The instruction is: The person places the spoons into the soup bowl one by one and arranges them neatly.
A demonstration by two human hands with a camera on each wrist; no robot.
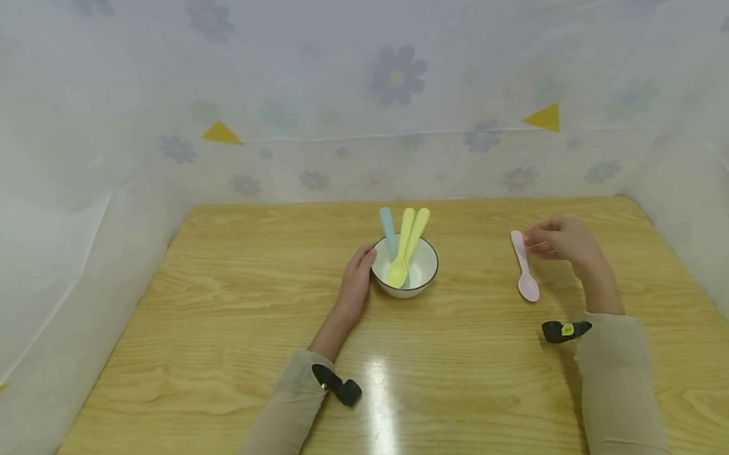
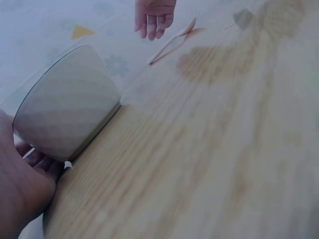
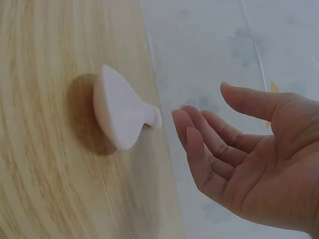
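1. Head view: my left hand (image 1: 356, 283) rests against the left wall of the white bowl (image 1: 423, 276), fingers laid along it rather than wrapped round. The bowl holds a blue spoon (image 1: 387, 230) and two yellow spoons (image 1: 411, 237), handles leaning over the far rim. My right hand (image 1: 561, 241) sits at the handle end of the pink spoon (image 1: 523, 265), which lies flat on the wooden table (image 1: 222, 295), well to the right of the bowl. Whether the fingertips touch the handle I cannot tell here.

2. Left wrist view: palm and fingers (image 2: 37, 159) press the bowl's (image 2: 65, 104) side; the base looks seated on the table (good, it should not slide).

3. Right wrist view: hand (image 3: 249, 154) open, fingers loosely bent, holding nothing; the pink spoon's bowl end (image 3: 119, 112) lies just beyond the fingertips, apart from them.

4. Judgement: pinch the handle near its end, thumb opposite forefinger, and lift level. Keep the left hand steady against the bowl.
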